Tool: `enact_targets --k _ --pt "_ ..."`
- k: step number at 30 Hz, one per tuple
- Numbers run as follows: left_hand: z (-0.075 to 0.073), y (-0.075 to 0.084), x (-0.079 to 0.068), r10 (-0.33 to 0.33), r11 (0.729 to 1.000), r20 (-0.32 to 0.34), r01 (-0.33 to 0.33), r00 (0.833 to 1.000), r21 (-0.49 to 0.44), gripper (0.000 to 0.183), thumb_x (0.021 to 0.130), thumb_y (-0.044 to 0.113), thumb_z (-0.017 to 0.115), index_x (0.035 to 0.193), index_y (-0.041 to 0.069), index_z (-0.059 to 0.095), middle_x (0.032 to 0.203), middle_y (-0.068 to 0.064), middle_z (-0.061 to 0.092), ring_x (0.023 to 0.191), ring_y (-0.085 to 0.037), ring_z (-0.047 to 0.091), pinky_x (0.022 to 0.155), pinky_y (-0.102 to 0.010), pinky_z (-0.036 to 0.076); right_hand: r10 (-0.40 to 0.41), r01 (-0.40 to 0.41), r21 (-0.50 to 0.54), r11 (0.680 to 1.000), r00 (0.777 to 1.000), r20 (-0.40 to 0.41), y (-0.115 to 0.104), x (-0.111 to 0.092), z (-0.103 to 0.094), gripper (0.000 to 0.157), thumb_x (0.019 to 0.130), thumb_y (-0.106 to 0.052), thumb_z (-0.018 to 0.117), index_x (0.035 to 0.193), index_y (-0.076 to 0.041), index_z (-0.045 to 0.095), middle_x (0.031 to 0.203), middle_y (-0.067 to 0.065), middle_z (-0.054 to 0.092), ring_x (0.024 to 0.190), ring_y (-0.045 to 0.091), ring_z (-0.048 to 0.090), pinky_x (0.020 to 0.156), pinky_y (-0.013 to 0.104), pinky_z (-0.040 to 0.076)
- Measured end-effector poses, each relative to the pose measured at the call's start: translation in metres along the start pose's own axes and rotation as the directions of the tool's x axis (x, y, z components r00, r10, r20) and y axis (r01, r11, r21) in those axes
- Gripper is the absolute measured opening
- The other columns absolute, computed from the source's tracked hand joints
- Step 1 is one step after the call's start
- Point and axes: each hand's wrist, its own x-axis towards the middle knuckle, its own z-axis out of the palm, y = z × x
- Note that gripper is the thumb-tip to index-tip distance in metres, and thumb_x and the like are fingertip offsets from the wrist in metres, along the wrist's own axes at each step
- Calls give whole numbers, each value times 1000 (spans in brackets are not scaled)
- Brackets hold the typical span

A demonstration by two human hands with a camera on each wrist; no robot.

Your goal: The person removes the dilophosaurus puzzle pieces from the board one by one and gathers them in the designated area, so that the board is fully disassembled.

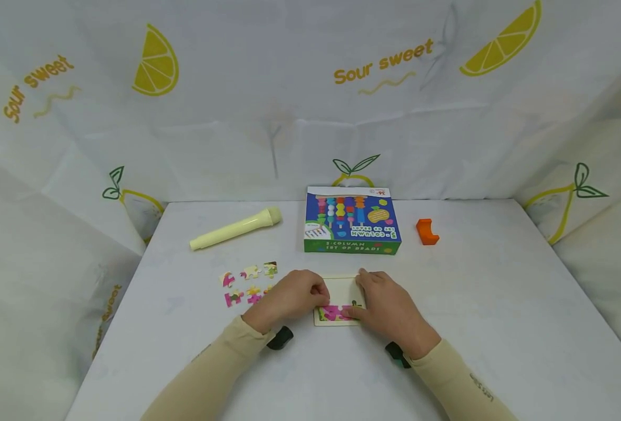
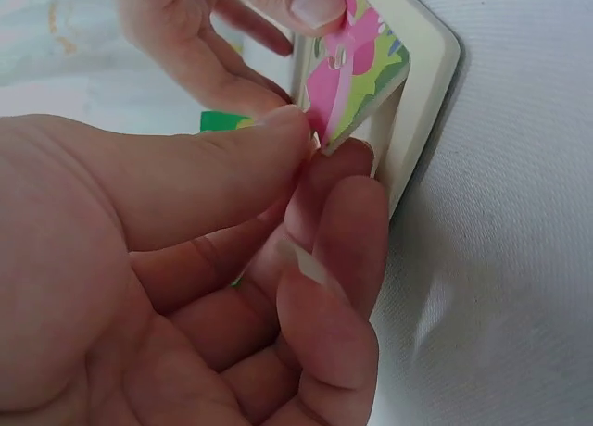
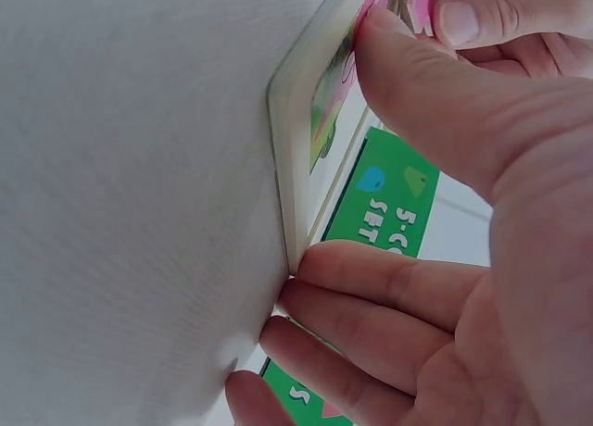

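Note:
A shallow cream puzzle board [image 1: 339, 287] lies flat on the table, with pink and green jigsaw pieces along its near side. My left hand [image 1: 296, 295] is over the board's left part. Between its thumb and index finger it pinches a pink and green jigsaw piece [image 2: 341, 97], which is tilted with one edge raised from the board. My right hand [image 1: 392, 309] grips the board's right side; its thumb [image 3: 394, 60] presses on the pieces while the fingers rest against the outer edge. Several loose jigsaw pieces [image 1: 254, 295] lie to the left, some partly hidden behind my left hand.
Behind the board stands a blue and green bead-set box [image 1: 352, 225]. A pale yellow stick [image 1: 234, 229] with a thicker end lies at the back left. An orange notched block [image 1: 427, 232] sits right of the box. White printed cloth [image 1: 226, 146] hangs behind the table.

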Motion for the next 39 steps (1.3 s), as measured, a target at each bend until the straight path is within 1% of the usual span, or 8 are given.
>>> enact_targets --k 6,11,14,19,26,29,32,39 --pt "-2 -10 -3 0 999 25 1 1000 -36 11 103 24 75 92 21 78 84 6 68 82 -13 58 72 -28 48 -14 14 10 1000 1000 14 -3 0 4 78 86 -49 91 141 1 68 149 23 65 138 38 61 109 53 57" --pt "-13 -23 -14 8 999 -8 -9 1000 -53 10 103 23 75 93 22 77 86 5 71 80 -13 60 73 -29 50 -3 3 1 1000 1000 20 -5 0 5 84 85 -50 90 145 2 64 147 21 66 137 38 62 109 53 56" --pt "-25 -36 -28 -18 998 -54 15 998 -55 9 103 21 75 93 22 77 87 5 71 80 -12 60 73 -30 50 -4 4 -10 1000 1000 20 -5 -1 3 86 86 -51 90 147 2 62 148 21 66 137 37 61 110 53 56" --pt "-48 -62 -55 -106 994 -127 101 986 -45 8 102 23 76 94 24 78 87 6 71 84 -13 61 77 -32 50 3 -2 -22 1000 999 32 -3 0 0 83 86 -53 88 146 0 64 152 20 63 140 38 59 111 54 55" --pt "-74 -95 -92 -203 979 -175 202 963 -27 7 102 27 76 98 22 78 91 3 71 91 -15 60 81 -33 49 7 -7 -14 1000 999 44 1 0 -4 83 87 -57 86 145 -1 65 154 20 62 141 40 58 112 56 54" --pt "-78 -105 -103 -227 974 -174 223 958 -46 7 102 27 76 99 21 78 91 1 70 87 -16 59 78 -32 48 4 -4 -4 1000 998 66 4 0 -6 85 88 -60 84 147 -3 64 155 20 61 142 39 57 113 57 53" --pt "-79 -112 -109 -234 972 -171 225 957 -69 7 102 26 76 99 20 78 89 0 70 85 -16 58 75 -30 48 5 -6 10 1000 995 98 9 2 -8 84 88 -60 84 150 -6 63 159 16 59 145 38 56 115 57 52" --pt "-74 -119 -113 -233 972 -163 224 959 -77 8 101 27 77 97 20 78 86 1 68 85 -17 58 75 -32 47 -24 13 77 997 989 149 19 3 -13 83 88 -48 89 156 -12 58 165 8 54 150 36 50 117 57 50"
